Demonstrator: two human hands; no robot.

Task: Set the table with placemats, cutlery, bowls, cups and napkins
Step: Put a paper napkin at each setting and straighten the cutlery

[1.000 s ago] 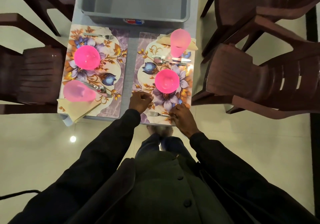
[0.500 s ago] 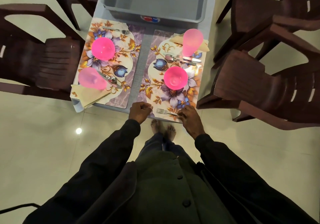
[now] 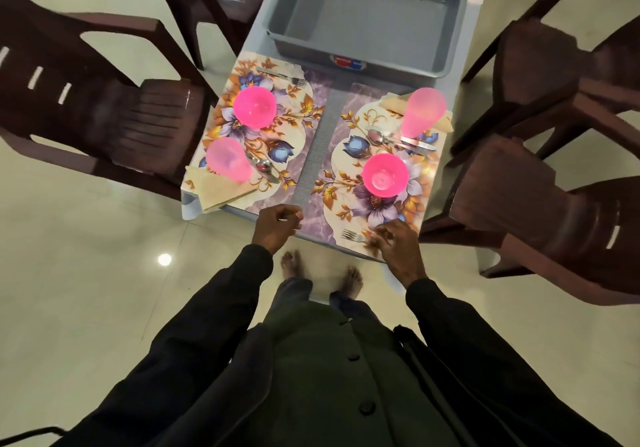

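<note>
A person stands at the near end of a small grey table point(image 3: 317, 156) and looks down on it. Two floral placemats lie side by side, with a bare strip of table between them. On the left placemat point(image 3: 311, 114) a pink bowl point(image 3: 254, 106) stands toward 12 o'clock, and a fork point(image 3: 282, 76) lies beyond it at the far edge. At 7 o'clock of this mat a pale pink cup point(image 3: 228, 164) stands on a folded beige napkin point(image 3: 221, 188), with a spoon and knife point(image 3: 265, 168) just beside the cup, at its 3 o'clock. On the right placemat point(image 3: 337, 159) a second pink bowl point(image 3: 385, 175) sits near the middle; at its 1 o'clock a second pink cup point(image 3: 424, 111) stands on another napkin point(image 3: 393, 104), and a spoon and knife pair point(image 3: 398, 140) lies between this cup and the bowl. At 6 o'clock of the right mat a second fork point(image 3: 351, 236) lies along the near edge. The right hand point(image 3: 398, 246) is over the handle of this fork, fingers bent downward; it is blurred, so I cannot tell if it holds the fork or only touches it. The left hand point(image 3: 277, 227) is curled into a loose fist at the near edge of the table, between the two mats, and it holds nothing that I can see. At 12 o'clock, behind the mats, stands a grey plastic tub point(image 3: 277, 24). Dark brown plastic chairs point(image 3: 114, 100) stand on both sides of the table.
</note>
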